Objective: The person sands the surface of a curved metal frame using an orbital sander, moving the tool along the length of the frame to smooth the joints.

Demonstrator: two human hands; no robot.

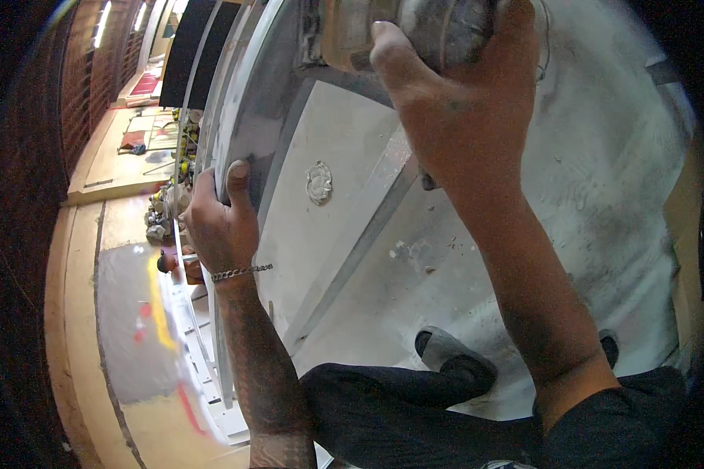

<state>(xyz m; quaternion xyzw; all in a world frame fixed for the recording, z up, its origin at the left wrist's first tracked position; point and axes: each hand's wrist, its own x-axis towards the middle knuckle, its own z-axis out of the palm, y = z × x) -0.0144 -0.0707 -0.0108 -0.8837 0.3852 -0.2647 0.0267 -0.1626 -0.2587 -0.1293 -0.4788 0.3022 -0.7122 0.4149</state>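
Observation:
My right hand (473, 102) is wrapped round a dusty, rounded power tool that looks like a sander (446, 35), at the top of the view. Its flat dark pad (311, 35) is beside the long grey board (270, 109). The top of the tool is cut off by the picture's edge. Further left, my left hand (225, 223) grips the edge of that board, thumb on the near face and fingers curled behind. A chain bracelet (241, 272) circles the left wrist.
White dust coats the floor (587, 258). A pale bar (352, 227) slants below the board, near a round whitish blob (318, 183). My slippered foot (454, 356) is below. Another person (181, 264) and cluttered items (164, 211) are beyond the board at left.

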